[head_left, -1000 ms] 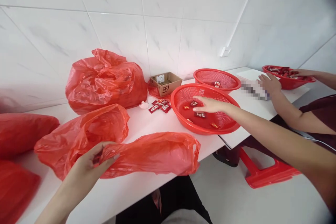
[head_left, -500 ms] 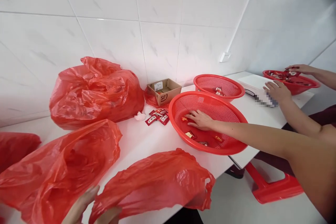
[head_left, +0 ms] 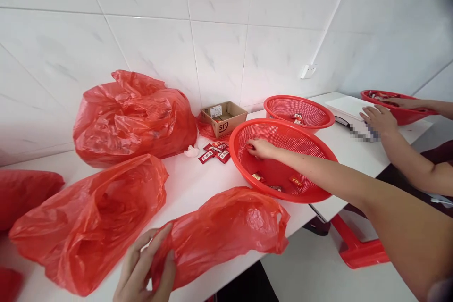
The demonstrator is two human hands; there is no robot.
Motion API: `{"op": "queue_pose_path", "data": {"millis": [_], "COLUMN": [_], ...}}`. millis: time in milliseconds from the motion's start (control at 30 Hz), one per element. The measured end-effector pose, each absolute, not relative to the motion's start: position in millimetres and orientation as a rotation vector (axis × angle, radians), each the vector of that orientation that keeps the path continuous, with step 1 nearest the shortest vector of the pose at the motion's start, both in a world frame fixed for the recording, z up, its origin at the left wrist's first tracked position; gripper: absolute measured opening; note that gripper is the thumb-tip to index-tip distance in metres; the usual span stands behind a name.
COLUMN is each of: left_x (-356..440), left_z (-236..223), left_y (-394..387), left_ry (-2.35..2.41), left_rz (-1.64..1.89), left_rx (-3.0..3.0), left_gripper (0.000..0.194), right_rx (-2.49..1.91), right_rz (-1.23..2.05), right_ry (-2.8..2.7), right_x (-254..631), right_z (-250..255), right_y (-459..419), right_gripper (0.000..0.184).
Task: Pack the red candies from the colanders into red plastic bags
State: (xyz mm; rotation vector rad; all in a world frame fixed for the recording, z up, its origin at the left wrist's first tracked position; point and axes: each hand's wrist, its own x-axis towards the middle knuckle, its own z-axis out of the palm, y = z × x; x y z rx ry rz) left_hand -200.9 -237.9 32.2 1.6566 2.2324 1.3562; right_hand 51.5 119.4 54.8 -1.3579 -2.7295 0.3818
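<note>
My left hand [head_left: 146, 264] pinches the near end of a thin red plastic bag [head_left: 226, 231] between thumb and fingers. This bag lies crumpled along the table's front edge, its far end close to the front basket. Inside the front red perforated basket [head_left: 283, 127], my right hand [head_left: 262, 148] is closed on a small red packet [head_left: 250, 146], mostly covered by the fingers. A red packet with a pale label [head_left: 258, 177] and a red packet with yellow print [head_left: 296, 181] lie on the basket's floor. Another small wrapper sits at its near side.
Behind stand a second red basket [head_left: 299, 99] with packets and a small cardboard box [head_left: 230, 125]. Several red packets [head_left: 215, 151] lie beside a crumpled white tissue [head_left: 191, 151]. A large red bag [head_left: 138, 122] and an open one [head_left: 116, 207] are left. A co-worker's hand [head_left: 380, 118] is right.
My right fingers, spread over the basket floor before, have closed on the packet and risen toward the left wall. My left hand has come further into view, lifting the bag's end.
</note>
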Motion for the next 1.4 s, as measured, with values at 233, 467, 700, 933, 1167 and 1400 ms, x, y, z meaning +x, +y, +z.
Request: {"op": "queue_pose_path", "data": {"millis": [233,467,700,933,1167,1400], "left_x": [-194.3,-178.9,-198.0,-202.9,-208.0,-204.6], "left_z": [80.6,105.4,116.4,105.7,93.4,96.0], "left_y": [-212.9,-221.2,-233.2,-235.5,-231.4,-233.7], "left_ry": [1.875,1.557,1.631,1.673,1.711,1.707], "left_rz": [1.274,1.342,1.506,1.420,1.373,1.396], "left_rx": [1.310,1.019,0.903,1.068,1.044,0.991], "left_gripper": [0.049,0.073,0.077,0.068,0.067,0.066], "right_rx": [-0.921,-0.778,-0.383,-1.880,-1.817,-1.613], "right_rz": [1.186,0.783,1.159,0.664,0.797,0.919], "right_ry": [-2.333,-2.909,-2.935,-2.800,-2.784,-2.864], "right_x": [26.6,-36.4,-4.9,100.2,105.2,66.6], "right_z": [152.1,81.8,134.4,128.9,68.1,79.9], "right_y": [13.1,-99.0,-63.6,26.8,30.1,41.8], "right_gripper": [0.028,0.024,0.047,0.086,0.047,0.067]}}
